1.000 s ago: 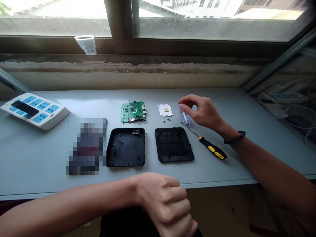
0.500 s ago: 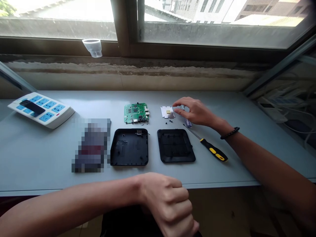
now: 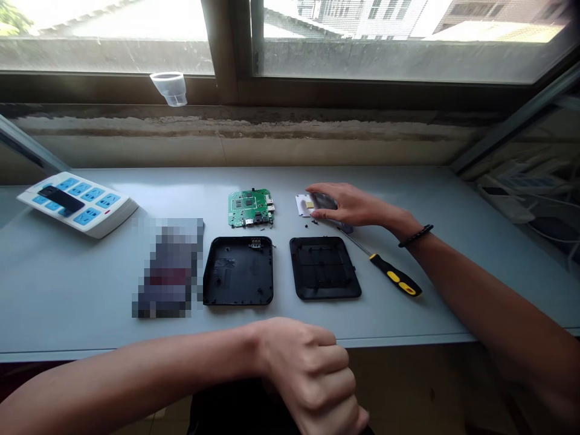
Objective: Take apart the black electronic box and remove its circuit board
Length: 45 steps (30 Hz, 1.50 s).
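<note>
Plate, white and with a small yellow pad on it, lies on the table, to the right of the green circuit board. The right hand is spread across two opposite edges of it, but I cannot tell whether it is gripping. The left hand is curled into a fist at the near edge of the table; its palm is hidden. The black case and the black lid lie side by side, with the screwdriver right of the lid.
</note>
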Each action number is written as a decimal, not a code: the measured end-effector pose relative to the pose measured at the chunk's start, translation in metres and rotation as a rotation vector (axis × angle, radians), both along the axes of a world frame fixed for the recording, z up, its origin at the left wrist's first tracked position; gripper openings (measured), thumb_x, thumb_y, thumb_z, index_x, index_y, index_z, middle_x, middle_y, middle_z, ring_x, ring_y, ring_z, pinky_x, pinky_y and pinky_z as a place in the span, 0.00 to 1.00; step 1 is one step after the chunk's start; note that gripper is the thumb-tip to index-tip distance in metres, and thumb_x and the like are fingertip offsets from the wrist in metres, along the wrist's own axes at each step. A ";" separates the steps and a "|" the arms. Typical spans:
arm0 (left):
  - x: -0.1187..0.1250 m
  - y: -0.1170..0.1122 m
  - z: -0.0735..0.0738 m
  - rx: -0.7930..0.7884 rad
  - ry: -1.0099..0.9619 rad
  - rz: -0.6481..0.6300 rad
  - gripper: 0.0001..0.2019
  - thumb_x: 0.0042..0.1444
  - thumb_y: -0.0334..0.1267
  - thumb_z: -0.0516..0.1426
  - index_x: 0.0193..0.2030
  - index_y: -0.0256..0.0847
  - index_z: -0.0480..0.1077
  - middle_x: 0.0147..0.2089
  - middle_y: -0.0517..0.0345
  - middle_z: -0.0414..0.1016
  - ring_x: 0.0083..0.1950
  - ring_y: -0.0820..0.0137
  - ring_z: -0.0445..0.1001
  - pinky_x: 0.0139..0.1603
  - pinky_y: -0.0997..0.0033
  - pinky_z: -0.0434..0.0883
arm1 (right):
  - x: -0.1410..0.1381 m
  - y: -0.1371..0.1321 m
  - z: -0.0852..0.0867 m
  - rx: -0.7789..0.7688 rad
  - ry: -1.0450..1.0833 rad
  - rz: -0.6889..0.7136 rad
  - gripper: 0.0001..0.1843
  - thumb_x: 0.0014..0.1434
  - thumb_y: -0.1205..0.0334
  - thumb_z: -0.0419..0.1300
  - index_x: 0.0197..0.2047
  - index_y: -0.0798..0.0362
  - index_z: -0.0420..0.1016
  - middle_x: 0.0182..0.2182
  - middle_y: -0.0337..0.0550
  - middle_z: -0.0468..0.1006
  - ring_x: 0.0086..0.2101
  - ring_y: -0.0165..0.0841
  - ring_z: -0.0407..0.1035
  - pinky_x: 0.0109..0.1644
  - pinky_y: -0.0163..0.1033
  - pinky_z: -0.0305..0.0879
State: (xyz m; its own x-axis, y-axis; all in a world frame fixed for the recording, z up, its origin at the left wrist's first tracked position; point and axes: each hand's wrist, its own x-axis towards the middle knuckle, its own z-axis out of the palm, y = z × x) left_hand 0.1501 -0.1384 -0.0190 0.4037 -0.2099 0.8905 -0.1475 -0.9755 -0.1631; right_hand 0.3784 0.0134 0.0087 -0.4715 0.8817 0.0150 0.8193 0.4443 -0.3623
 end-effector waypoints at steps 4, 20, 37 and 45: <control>0.000 0.000 0.001 0.003 0.007 -0.001 0.22 0.40 0.35 0.60 0.16 0.44 0.45 0.20 0.70 0.41 0.22 0.81 0.42 0.17 0.75 0.46 | 0.001 -0.002 -0.001 -0.029 -0.015 0.001 0.39 0.64 0.36 0.53 0.70 0.50 0.65 0.64 0.50 0.72 0.59 0.50 0.68 0.59 0.49 0.67; 0.001 0.001 0.003 0.007 0.007 0.005 0.23 0.41 0.35 0.60 0.16 0.44 0.44 0.20 0.71 0.41 0.21 0.81 0.42 0.17 0.78 0.48 | 0.004 -0.001 0.000 -0.012 0.073 -0.026 0.41 0.57 0.34 0.62 0.66 0.50 0.69 0.60 0.51 0.77 0.56 0.47 0.72 0.56 0.47 0.69; 0.002 0.000 0.003 0.037 0.016 0.024 0.25 0.42 0.35 0.62 0.16 0.43 0.43 0.19 0.71 0.41 0.20 0.81 0.43 0.17 0.79 0.49 | -0.001 0.006 0.008 -0.044 0.109 -0.064 0.43 0.47 0.34 0.68 0.59 0.53 0.74 0.52 0.52 0.81 0.51 0.47 0.75 0.54 0.50 0.72; -0.001 0.000 0.000 0.043 0.063 0.009 0.25 0.44 0.34 0.62 0.16 0.43 0.44 0.19 0.71 0.42 0.19 0.81 0.45 0.16 0.78 0.49 | -0.002 0.006 0.008 -0.036 0.108 -0.063 0.40 0.48 0.35 0.68 0.57 0.52 0.75 0.51 0.51 0.81 0.50 0.47 0.74 0.54 0.50 0.71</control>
State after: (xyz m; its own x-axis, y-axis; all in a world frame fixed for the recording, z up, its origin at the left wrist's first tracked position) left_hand 0.1492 -0.1386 -0.0186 0.4609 -0.2440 0.8533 -0.1501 -0.9690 -0.1960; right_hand 0.3766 0.0191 0.0165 -0.4123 0.9106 0.0303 0.8006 0.3780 -0.4650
